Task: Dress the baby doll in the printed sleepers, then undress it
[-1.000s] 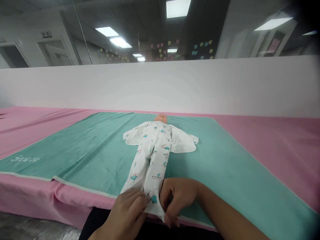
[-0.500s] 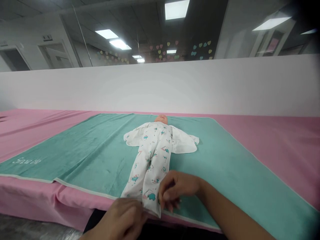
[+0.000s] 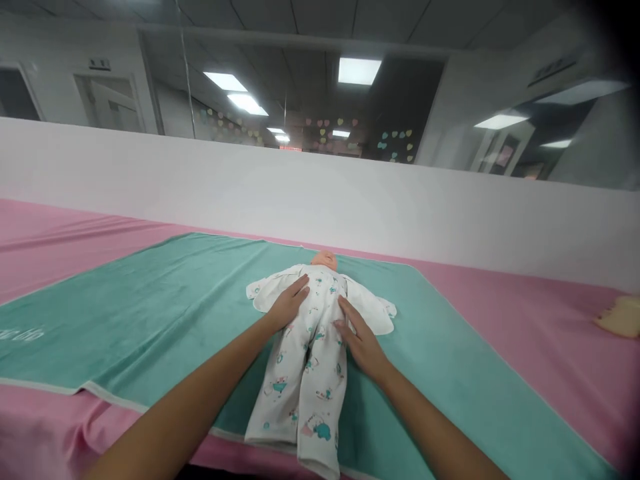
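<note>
A baby doll (image 3: 324, 259) lies on its back on a teal towel (image 3: 165, 307), dressed in a white printed sleepsuit (image 3: 307, 360) whose legs reach the towel's near edge. My left hand (image 3: 290, 303) lies flat and open on the doll's left side at the waist. My right hand (image 3: 361, 340) rests open, fingers stretched, along the doll's right hip. Both hands flank the torso and hold nothing.
The towel covers a pink sheet (image 3: 525, 320) on a long table. A white partition wall (image 3: 350, 200) runs behind it. A small tan object (image 3: 620, 315) sits at the far right on the pink sheet.
Both hands let go of the sleepsuit's foot ends at the near edge and reached forward to the doll's waist. The view has tilted and moved closer.
</note>
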Tool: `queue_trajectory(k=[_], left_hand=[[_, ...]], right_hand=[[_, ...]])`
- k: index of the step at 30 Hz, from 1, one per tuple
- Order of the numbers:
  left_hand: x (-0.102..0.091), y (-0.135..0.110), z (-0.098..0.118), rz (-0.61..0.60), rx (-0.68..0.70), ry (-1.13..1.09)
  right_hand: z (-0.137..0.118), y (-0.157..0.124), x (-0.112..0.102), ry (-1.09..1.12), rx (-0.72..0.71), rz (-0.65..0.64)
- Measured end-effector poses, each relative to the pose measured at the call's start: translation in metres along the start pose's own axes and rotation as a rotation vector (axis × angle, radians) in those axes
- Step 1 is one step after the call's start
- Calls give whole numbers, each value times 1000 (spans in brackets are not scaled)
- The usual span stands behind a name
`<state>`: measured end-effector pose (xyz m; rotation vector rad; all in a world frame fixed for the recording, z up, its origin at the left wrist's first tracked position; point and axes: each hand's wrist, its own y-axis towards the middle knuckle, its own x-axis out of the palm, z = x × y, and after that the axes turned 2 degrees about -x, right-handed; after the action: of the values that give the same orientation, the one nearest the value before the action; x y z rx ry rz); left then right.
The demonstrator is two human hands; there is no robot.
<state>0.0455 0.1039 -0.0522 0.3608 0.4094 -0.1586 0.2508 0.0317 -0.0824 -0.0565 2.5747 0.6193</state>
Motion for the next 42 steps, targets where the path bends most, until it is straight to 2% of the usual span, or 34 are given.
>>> queue_trajectory(k=[3, 7, 10, 13, 16, 20, 22, 23, 26, 33, 37, 40, 42], left_hand=[[-1, 11, -21, -14, 17, -69], [-5, 13, -41, 25, -19, -88], [-3, 15, -47, 93, -53, -87], [0, 15, -45, 126, -23, -53], [0, 10, -41, 152, 46, 20], [-1, 0, -37, 213, 124, 121], [1, -5, -35, 243, 134, 157], [4, -7, -34, 251, 138, 175], [11, -13, -29, 276, 173, 234], [19, -15, -25, 295, 274, 304], [8, -5, -35, 352, 250, 290], [-8, 5, -47, 399, 169, 463], [-19, 9, -53, 418, 58, 627]], right_hand=[[9, 34, 9, -134, -33, -31], [12, 90, 12, -245, 31, 41], [4, 123, 14, -428, 65, 80], [-8, 150, 20, -618, 1, 68], [-20, 177, 31, -717, -60, -133], [-28, 213, 44, -804, 69, -563], [-28, 226, 48, -809, 80, -690], [-27, 230, 50, -800, 72, -706], [-23, 234, 56, -785, 61, -621], [-6, 220, 70, -806, 95, -246], [-2, 210, 66, -764, 64, -108], [0, 194, 52, -723, 14, -26], [5, 173, 37, -712, -10, 36]])
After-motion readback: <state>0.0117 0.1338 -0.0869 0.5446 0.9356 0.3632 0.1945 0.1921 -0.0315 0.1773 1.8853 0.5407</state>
